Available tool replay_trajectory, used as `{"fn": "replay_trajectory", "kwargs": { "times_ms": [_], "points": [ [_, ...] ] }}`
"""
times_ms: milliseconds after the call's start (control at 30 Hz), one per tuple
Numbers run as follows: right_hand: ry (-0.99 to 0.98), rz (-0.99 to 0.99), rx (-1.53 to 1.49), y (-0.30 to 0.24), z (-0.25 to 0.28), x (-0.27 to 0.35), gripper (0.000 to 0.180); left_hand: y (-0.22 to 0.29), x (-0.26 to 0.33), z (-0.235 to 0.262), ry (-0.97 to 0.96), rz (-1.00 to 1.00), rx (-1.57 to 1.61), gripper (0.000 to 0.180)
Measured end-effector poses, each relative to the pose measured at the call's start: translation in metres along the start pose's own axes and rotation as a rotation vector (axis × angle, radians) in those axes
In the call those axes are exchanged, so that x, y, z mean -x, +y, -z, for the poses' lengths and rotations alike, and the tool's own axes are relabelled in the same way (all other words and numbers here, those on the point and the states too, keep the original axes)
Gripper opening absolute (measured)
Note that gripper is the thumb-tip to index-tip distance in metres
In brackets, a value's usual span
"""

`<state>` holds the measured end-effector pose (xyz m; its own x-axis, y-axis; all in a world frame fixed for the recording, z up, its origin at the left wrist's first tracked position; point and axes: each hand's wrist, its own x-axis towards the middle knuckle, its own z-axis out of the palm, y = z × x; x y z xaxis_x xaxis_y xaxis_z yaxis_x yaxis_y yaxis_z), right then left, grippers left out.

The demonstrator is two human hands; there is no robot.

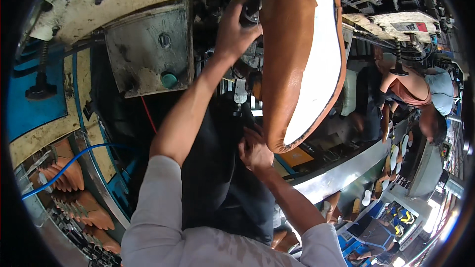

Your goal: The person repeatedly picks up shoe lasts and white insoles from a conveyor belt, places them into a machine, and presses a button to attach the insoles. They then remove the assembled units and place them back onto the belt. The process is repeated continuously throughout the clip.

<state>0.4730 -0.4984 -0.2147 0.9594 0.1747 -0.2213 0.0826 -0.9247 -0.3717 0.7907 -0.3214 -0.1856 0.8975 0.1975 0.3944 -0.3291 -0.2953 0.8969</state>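
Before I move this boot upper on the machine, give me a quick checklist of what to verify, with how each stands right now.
1. Left hand gripping the dark knob on the machine: ok, fingers wrap it.
2. Right hand supporting the tan boot upper at its lower end: ok, it touches there.
3. Upper's white inner face turned outward and visible: ok.
4. Upper seated properly in the machine at its top end: cannot tell, cut off by the picture's edge.
5. Blue hose away from both hands: ok.
6. Co-worker at the right away from the upper: ok.
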Motion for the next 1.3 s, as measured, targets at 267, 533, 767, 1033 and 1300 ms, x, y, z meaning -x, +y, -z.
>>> {"fn": "replay_trajectory", "kwargs": {
  "times_ms": [267, 533, 767, 1033, 1300],
  "points": [
    [0.069, 0.008, -0.053, -0.013, 0.015, -0.012, 0.024, -0.001, 0.042, 0.019, -0.013, -0.057, -0.023, 0.069],
    [0.037, 0.061, -0.030, -0.014, 0.023, 0.001, 0.023, -0.023, -0.012, 0.013, -0.098, -0.036, 0.078, 0.067],
    [0.051, 0.061, 0.022, 0.002, 0.024, -0.009, 0.045, -0.038, -0.018, -0.003, -0.019, -0.003, -0.211, 0.049],
    [0.069, 0.053, -0.032, -0.003, 0.026, -0.006, 0.035, -0.025, -0.033, 0.010, -0.111, -0.117, -0.064, 0.057],
    [0.164, 0.060, -0.038, -0.010, 0.029, -0.007, 0.035, -0.001, -0.026, 0.033, -0.369, 0.026, 0.012, 0.071]
  ]
}}
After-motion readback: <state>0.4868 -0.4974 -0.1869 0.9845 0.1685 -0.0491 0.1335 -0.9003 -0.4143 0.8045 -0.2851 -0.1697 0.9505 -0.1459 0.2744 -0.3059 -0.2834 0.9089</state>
